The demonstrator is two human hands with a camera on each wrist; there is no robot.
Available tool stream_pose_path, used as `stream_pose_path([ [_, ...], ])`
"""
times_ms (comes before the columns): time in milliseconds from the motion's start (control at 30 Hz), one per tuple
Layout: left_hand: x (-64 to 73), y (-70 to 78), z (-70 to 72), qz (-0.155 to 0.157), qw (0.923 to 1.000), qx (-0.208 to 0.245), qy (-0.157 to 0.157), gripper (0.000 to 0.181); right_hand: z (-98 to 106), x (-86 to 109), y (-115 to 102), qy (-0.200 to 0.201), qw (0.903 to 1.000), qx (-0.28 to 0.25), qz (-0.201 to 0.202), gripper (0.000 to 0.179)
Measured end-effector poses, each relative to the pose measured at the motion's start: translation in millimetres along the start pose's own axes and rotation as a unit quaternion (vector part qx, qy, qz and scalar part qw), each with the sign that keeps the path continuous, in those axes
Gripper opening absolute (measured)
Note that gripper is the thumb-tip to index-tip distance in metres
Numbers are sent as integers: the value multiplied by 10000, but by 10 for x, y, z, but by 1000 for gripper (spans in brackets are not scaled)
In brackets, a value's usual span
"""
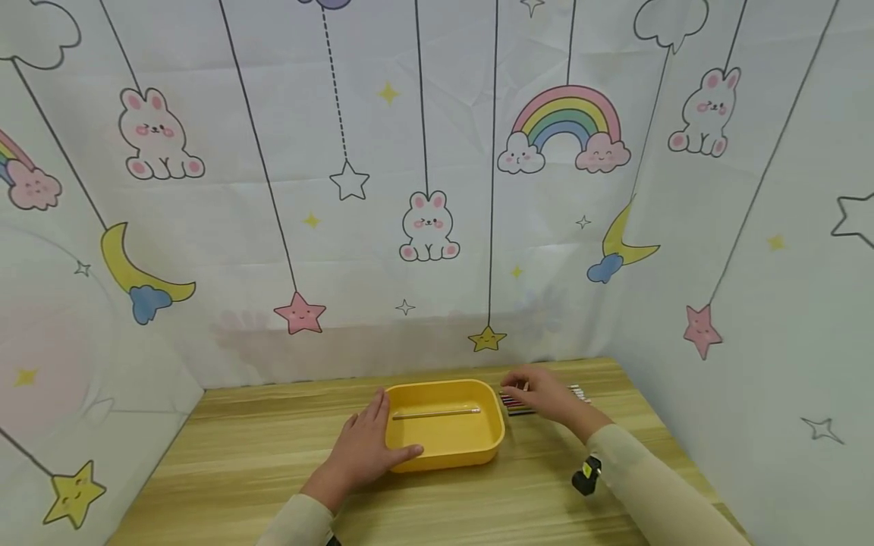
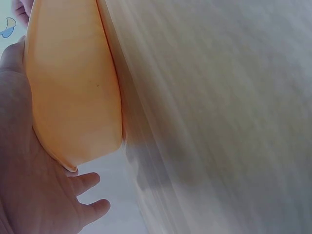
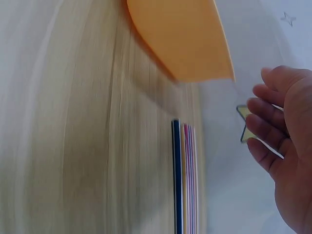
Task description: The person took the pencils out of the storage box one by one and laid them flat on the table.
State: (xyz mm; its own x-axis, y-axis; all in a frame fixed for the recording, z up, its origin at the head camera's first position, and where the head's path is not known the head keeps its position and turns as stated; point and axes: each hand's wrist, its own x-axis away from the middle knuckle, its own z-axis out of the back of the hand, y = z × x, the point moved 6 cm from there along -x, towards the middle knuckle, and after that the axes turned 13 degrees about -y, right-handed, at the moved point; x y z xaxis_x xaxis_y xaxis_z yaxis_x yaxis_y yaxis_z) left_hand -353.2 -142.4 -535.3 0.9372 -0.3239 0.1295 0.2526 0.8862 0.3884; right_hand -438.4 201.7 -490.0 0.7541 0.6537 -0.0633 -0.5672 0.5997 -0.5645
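A yellow plastic box [image 1: 447, 458] with rounded corners stands on the table, one slim pencil [image 1: 437, 414] lying inside. My left hand [image 1: 372, 444] rests against the box's left end, fingers straight along that side and thumb on the front rim. To the right of the box lies a row of pencils [image 1: 517, 407], dark, orange and striped ones [image 3: 190, 170] among them. Over these pencils hovers my right hand [image 1: 542, 394], fingers loosely bent. In the right wrist view this hand [image 3: 292, 126] holds nothing and is apart from the pencils.
The wood-grain table [image 1: 259, 455] extends on both sides of the box and in front of it. A white cloth backdrop [image 1: 375, 288] with bunnies, stars and rainbows encloses the back and sides. A black wrist camera [image 1: 586, 476] sits at the right sleeve.
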Motion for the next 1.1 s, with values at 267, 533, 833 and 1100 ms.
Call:
stream_pose_path([
  [267,-8,5,5,4,10000,15,-37,131,-164,-227,-318,-84,9989,228,401,20],
  [533,-7,15,8,-8,10000,-40,-48,130,-428,-420,-545,-350,9947,724,638,20],
  [833,4,16,27,-41,10000,-42,-7,127,-655,-617,-701,-614,9885,1178,726,26],
  [1100,-3,-5,14,13,10000,-8,-68,127,-813,-734,-711,-900,9900,1049,288,27],
])
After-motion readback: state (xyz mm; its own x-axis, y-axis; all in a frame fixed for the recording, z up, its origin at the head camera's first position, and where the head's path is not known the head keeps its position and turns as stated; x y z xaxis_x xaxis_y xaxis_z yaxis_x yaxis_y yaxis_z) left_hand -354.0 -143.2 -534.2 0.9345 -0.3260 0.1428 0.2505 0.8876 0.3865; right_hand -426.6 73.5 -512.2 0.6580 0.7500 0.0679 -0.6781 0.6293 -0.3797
